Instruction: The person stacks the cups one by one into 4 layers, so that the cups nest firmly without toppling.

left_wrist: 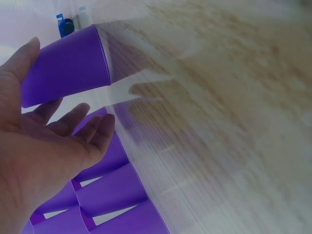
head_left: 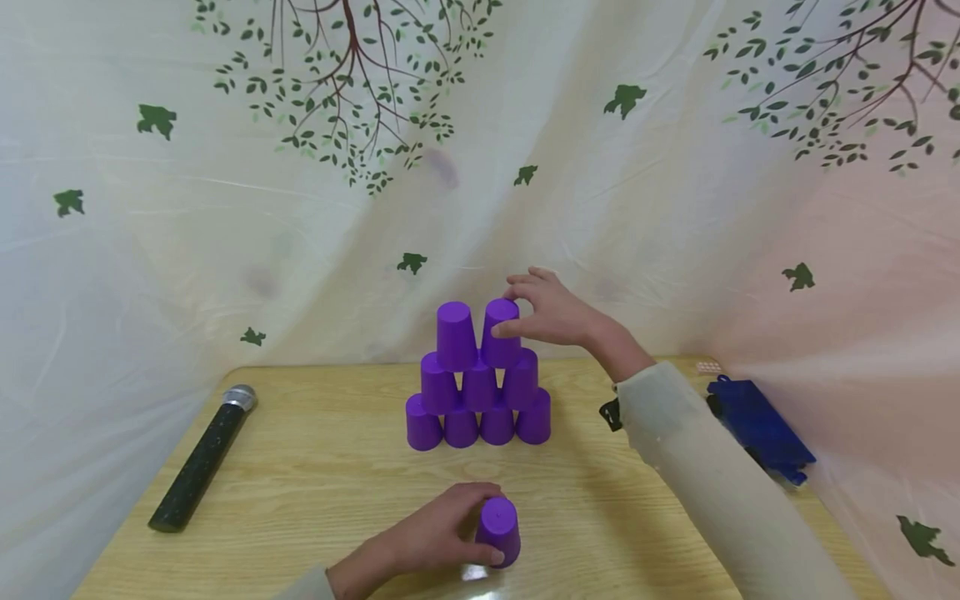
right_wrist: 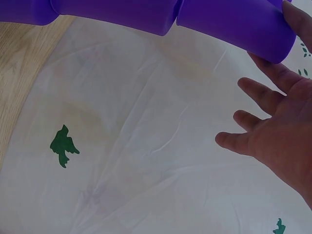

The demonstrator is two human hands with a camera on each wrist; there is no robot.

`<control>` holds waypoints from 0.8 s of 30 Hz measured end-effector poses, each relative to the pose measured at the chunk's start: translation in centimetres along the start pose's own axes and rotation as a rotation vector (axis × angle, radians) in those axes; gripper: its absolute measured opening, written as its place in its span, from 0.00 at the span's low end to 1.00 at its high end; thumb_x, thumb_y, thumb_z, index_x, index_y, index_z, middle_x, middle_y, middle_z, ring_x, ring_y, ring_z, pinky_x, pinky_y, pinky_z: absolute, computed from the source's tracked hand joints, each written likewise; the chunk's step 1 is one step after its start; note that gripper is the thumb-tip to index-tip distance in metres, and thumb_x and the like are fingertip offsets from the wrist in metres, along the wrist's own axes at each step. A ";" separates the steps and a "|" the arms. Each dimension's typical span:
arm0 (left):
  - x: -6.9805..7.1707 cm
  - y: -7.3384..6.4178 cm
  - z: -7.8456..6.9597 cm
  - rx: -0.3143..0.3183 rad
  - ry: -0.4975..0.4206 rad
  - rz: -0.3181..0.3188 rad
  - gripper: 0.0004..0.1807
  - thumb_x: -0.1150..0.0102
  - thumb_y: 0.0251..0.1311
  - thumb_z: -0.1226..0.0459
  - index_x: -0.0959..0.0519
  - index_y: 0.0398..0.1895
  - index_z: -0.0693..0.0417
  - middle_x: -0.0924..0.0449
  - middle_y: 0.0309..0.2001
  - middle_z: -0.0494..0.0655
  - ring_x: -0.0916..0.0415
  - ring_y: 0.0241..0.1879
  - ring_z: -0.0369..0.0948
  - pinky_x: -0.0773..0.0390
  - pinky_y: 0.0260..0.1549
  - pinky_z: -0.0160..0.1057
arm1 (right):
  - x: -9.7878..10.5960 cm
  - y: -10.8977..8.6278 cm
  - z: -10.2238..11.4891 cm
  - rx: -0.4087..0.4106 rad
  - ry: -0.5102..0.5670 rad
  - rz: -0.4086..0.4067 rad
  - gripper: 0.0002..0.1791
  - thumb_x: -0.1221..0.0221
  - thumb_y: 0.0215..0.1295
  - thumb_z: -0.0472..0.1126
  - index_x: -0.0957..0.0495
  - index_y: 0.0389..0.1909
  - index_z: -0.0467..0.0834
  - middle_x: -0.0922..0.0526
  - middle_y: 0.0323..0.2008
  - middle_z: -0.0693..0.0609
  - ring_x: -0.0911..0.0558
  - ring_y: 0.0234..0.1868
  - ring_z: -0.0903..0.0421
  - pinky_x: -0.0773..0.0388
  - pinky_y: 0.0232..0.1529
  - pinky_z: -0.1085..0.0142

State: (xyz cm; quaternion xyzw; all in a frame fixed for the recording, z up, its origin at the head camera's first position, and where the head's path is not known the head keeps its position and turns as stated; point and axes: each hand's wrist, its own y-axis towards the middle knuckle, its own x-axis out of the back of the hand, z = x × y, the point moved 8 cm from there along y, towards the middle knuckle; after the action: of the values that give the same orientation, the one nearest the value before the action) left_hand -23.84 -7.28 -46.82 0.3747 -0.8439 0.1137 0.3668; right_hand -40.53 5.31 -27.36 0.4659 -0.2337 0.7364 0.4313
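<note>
Purple cups stand upside down in a stepped stack: several in the bottom row, three in the middle row, two on top. My right hand holds the upper right cup between thumb and index finger, the other fingers spread away from it. Beside it is the upper left cup, untouched. Nearer to me, my left hand grips a single purple cup, also mouth down, its rim at the table in the left wrist view. Thumb and index finger bear on that cup's sides.
A black microphone with a silver head lies at the table's left. On the right, behind my sleeve, lies a blue object of unclear kind. A pale curtain printed with leaves and birds hangs close behind the wooden table.
</note>
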 end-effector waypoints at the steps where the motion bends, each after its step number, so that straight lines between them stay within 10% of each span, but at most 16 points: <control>1: 0.0 0.0 0.0 0.000 0.001 0.000 0.27 0.33 0.59 0.44 0.27 0.59 0.38 0.22 0.52 0.30 0.27 0.58 0.32 0.29 0.66 0.44 | 0.0 0.0 0.0 0.001 -0.001 0.002 0.31 0.35 0.60 0.58 0.23 0.59 0.44 0.43 0.78 0.42 0.59 0.81 0.38 0.55 0.77 0.36; 24: 0.2 -0.1 -0.2 -0.011 0.021 0.011 0.27 0.34 0.60 0.43 0.28 0.60 0.38 0.22 0.53 0.30 0.27 0.58 0.33 0.29 0.65 0.44 | 0.0 0.1 0.0 -0.001 0.021 0.015 0.32 0.35 0.60 0.58 0.23 0.60 0.44 0.44 0.78 0.41 0.58 0.81 0.38 0.55 0.77 0.36</control>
State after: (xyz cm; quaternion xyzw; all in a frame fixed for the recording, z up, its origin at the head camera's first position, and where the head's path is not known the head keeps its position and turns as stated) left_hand -23.76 -7.40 -46.56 0.3668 -0.8426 0.1151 0.3771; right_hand -40.65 5.23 -27.34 0.4564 -0.2330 0.7442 0.4285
